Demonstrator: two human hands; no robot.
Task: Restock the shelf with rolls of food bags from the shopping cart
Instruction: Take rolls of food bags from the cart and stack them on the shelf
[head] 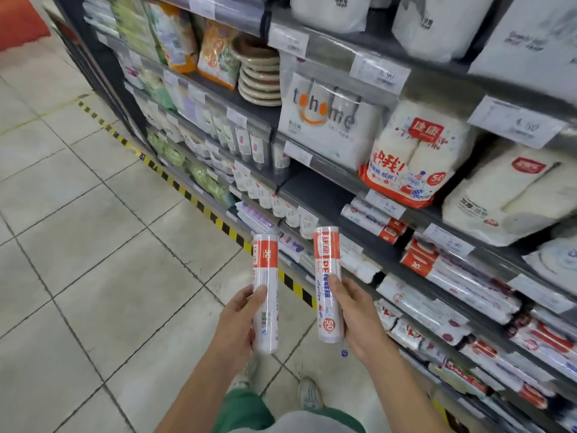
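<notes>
Gripping a roll each: left hand [239,321] curls round the left roll [265,276], right hand [360,317] round the right roll [327,264]. Both rolls upright, apart, over tiled floor [93,245]. At 2 o'clock, shelf [315,195] with stocked rolls [373,218] lying flat

Pale square floor tiles [93,245] with dark grout fill the left side; striped yellow-and-black tape [175,184] runs across them along the foot of a dark grey shelving unit [312,190] on the right; a red floor patch [18,20] lies at top left; the light is even.
</notes>
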